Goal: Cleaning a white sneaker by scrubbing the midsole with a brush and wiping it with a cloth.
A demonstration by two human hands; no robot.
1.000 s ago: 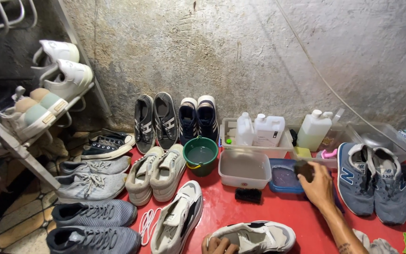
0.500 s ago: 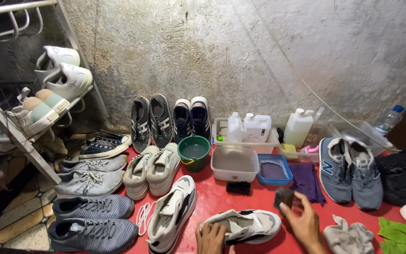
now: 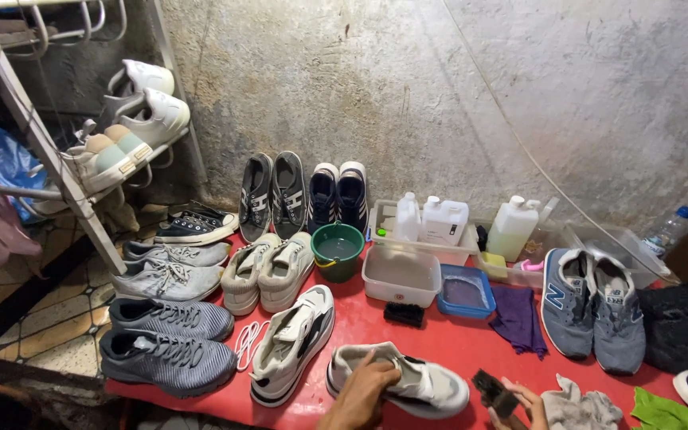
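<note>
While the left hand point(image 3: 364, 390) presses down on the white sneaker point(image 3: 400, 382) at six o'clock on the red mat point(image 3: 447, 342), fingers wrapped over its collar, the right hand point(image 3: 519, 402) has come back from the tubs at one o'clock, fingers closed around a small dark brush point(image 3: 494, 392). Brush and shoe now sit close together, the brush just at the sneaker's three o'clock; a purple cloth point(image 3: 517, 317) lies beyond at twelve.
</note>
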